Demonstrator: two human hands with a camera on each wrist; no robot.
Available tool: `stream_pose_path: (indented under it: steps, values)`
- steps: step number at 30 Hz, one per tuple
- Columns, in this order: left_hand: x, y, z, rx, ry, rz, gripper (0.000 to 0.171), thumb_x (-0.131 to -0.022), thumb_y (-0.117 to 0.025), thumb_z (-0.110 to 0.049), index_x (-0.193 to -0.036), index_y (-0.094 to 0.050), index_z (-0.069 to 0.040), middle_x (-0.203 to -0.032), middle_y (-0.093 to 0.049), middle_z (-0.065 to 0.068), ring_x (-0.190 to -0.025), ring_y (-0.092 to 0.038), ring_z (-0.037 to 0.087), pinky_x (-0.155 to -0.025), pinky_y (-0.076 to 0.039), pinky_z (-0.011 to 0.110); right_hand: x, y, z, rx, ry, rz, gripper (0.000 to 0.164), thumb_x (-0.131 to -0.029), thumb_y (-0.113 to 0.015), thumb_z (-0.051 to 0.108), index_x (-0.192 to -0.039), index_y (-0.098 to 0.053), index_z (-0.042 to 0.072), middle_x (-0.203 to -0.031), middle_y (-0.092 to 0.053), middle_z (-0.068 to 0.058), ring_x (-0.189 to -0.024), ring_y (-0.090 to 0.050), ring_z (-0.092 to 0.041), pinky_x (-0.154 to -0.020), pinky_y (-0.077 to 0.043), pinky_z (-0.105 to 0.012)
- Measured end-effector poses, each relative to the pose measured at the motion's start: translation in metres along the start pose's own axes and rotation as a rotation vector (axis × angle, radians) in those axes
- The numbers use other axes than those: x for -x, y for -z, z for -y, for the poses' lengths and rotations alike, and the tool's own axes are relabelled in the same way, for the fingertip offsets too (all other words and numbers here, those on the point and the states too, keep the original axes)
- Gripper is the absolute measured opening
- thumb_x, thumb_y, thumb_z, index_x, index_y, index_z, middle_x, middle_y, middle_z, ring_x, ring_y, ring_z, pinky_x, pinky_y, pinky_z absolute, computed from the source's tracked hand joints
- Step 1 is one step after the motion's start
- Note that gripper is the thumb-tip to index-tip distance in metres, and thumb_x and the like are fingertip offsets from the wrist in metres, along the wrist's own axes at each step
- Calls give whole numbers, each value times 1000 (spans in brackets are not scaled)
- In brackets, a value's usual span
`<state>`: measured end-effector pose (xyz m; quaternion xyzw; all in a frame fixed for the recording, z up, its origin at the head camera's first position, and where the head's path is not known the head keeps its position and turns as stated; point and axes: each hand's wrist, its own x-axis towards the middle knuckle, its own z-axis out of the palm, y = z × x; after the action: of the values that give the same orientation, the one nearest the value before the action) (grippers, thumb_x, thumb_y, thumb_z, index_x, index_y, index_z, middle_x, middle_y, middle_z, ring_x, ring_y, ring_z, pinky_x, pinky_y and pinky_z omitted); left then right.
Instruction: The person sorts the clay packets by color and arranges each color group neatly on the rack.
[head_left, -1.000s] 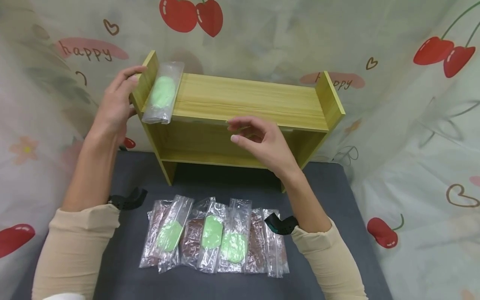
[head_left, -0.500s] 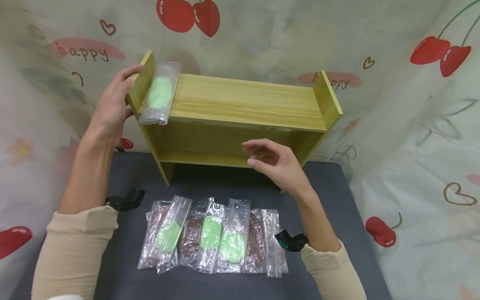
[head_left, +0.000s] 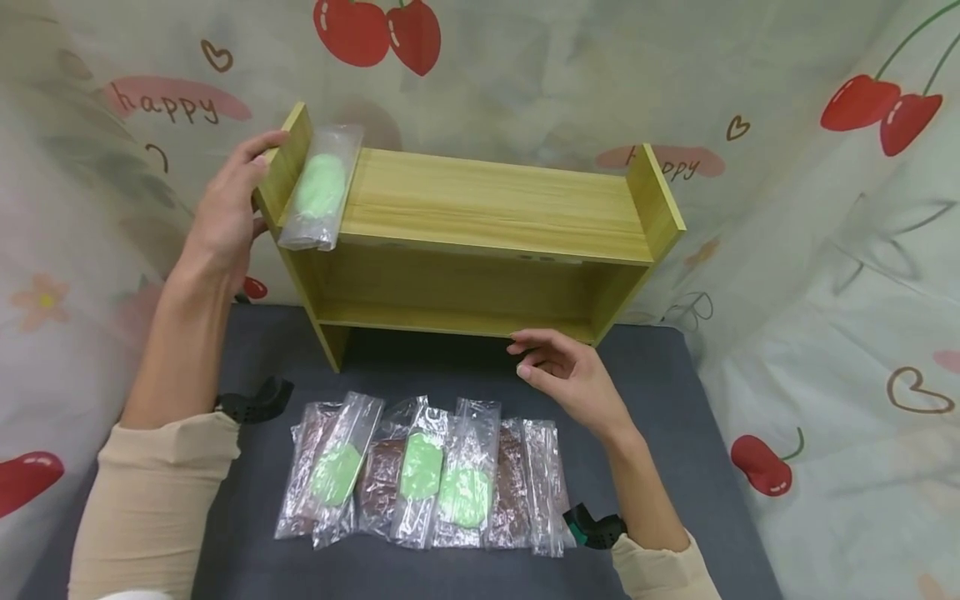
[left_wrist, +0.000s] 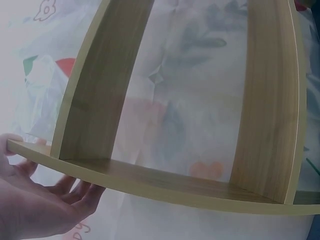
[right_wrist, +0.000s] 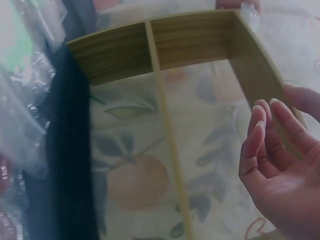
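Observation:
My left hand (head_left: 231,196) holds the upper left side panel of a two-tier wooden shelf (head_left: 495,204). In the left wrist view, the thumb of that hand (left_wrist: 42,202) hooks over the panel's end while the fingers lie along its outer face. A clear plastic bag with a pale green piece (head_left: 321,187) lies on the top board, against the left panel. Below the shelf's front, my right hand (head_left: 573,375) hovers with loosely bent fingers and nothing in them. Several clear bags lie in an overlapping row on the table, some with green pieces (head_left: 422,467), others with brown pieces (head_left: 512,483).
The shelf stands at the back of a dark grey table (head_left: 645,392). Behind and beside it hangs a pale curtain (head_left: 510,75) printed with cherries and hearts. A black wrist strap (head_left: 592,527) sits at the right forearm, close to the rightmost bag.
My right hand has come down and a little right, from in front of the top board to below the lower board. The left hand stays on the panel; the bags have not moved.

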<state>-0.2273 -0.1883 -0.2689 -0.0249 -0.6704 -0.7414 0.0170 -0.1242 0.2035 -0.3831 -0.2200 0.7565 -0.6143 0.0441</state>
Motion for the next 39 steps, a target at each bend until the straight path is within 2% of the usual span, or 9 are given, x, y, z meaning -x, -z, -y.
stream_pose_path:
  steps: [5,15,22,25,28,31,35,39]
  values:
    - [-1,1,2,6,2,-3,41,-106,-40,-32,-146,-46,-28,-147,-37,0,-117,-42,16,-104,-22,43,12,-1,-17,-18,-32,2,37,-96,-65,5,-133,-59,5,-122,-61,-23,-102,-61,-24,-87,-52,-29]
    - [-3,0,2,25,-5,4,41,-105,-42,-32,-146,-47,-28,-147,-36,-1,-117,-42,16,-103,-23,42,35,-4,-43,-27,-77,17,40,-96,-65,4,-135,-57,5,-120,-63,-14,-100,-63,-22,-86,-52,-28]
    - [0,2,2,25,-7,3,41,-105,-44,-32,-145,-47,-28,-148,-36,-1,-116,-41,16,-99,-25,39,51,-12,-59,-70,-131,40,41,-96,-66,6,-136,-56,6,-124,-59,-24,-103,-64,-23,-85,-54,-30]
    - [1,2,2,22,-6,3,41,-104,-46,-32,-145,-48,-28,-149,-35,-1,-118,-41,17,-99,-26,39,58,-14,-66,-101,-183,32,42,-95,-67,8,-136,-56,7,-126,-57,-27,-106,-63,-28,-87,-54,-34]
    - [2,4,2,27,-6,0,41,-104,-46,-31,-145,-48,-27,-147,-37,-1,-117,-41,17,-97,-27,38,65,-19,-74,-134,-230,27,42,-95,-67,9,-136,-56,8,-127,-56,-29,-111,-61,-40,-88,-54,-36]
    - [3,5,4,36,-10,-1,41,-104,-45,-30,-145,-48,-26,-145,-38,0,-116,-42,16,-95,-30,36,74,-25,-83,-154,-268,20,43,-96,-67,11,-137,-55,5,-126,-57,-28,-113,-58,-47,-89,-54,-40]
    - [3,4,4,33,-20,9,41,-104,-45,-30,-145,-48,-26,-144,-39,1,-117,-42,16,-93,-31,35,84,-34,-94,-185,-311,-9,46,-95,-68,10,-137,-54,0,-126,-57,-29,-114,-59,-47,-89,-54,-39]
    - [2,3,3,19,-26,15,41,-105,-45,-31,-145,-47,-26,-145,-38,1,-116,-42,16,-93,-31,35,91,-44,-102,-204,-340,-27,48,-93,-70,10,-136,-53,-4,-127,-55,-32,-112,-60,-48,-88,-54,-33]
